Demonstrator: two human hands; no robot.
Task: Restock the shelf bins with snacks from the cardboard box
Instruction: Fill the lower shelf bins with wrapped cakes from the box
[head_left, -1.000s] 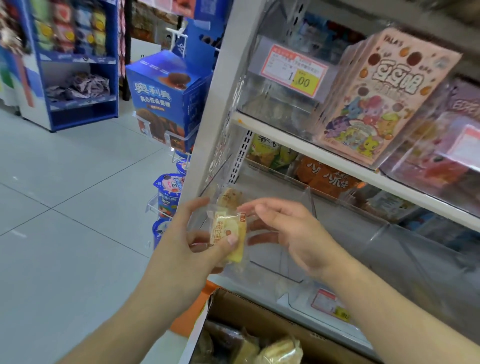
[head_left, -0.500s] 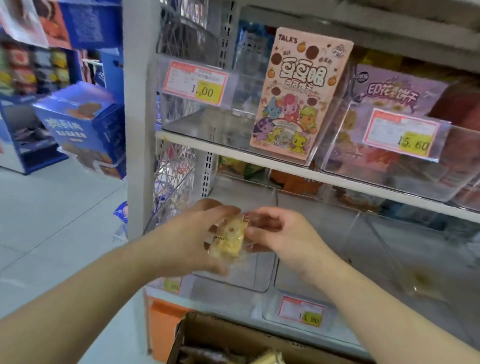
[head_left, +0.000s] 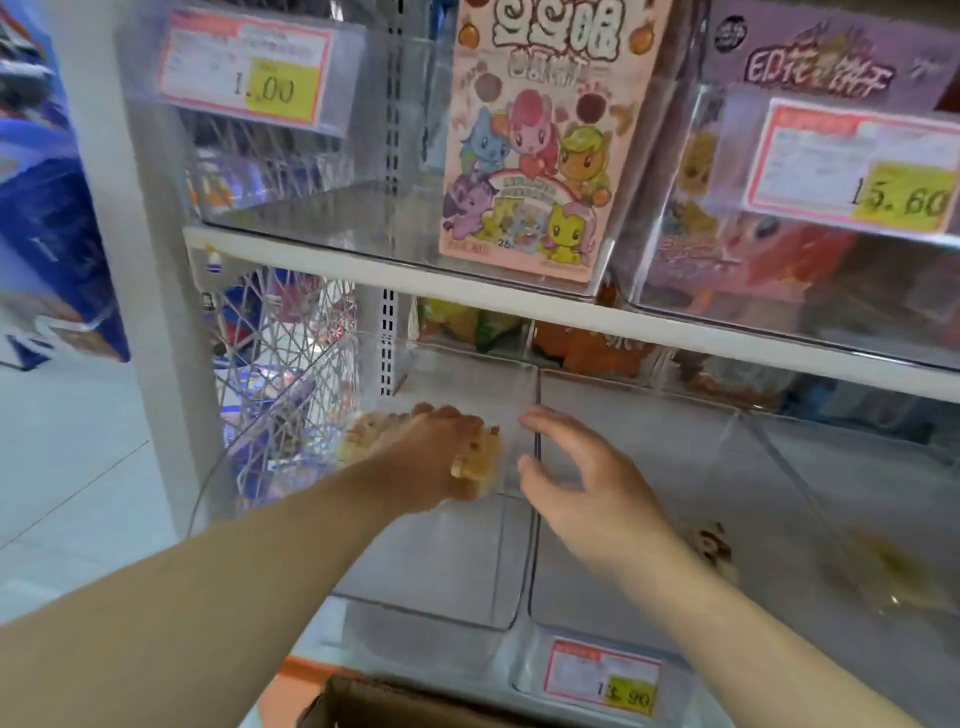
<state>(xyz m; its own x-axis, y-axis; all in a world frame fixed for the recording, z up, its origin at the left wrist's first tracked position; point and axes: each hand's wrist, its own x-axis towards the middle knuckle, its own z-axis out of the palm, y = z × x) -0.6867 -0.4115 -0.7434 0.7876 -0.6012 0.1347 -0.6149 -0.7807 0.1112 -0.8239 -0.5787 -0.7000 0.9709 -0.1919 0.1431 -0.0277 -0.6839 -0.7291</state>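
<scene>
White metal shelving carries clear plastic bins (head_left: 514, 587). The left hand (head_left: 426, 462) grips a crinkly wrapped snack (head_left: 480, 457) inside the leftmost bin; the right hand (head_left: 582, 488) hovers beside it, fingers spread.

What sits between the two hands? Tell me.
Head view: the clear divider wall between two bins. The left hand holds a snack over the left bin; the open right hand is beside it.

Bright even shop light, glare on clear bins (head_left: 332, 208), motion blur at left edge, wide-angle bending
</scene>
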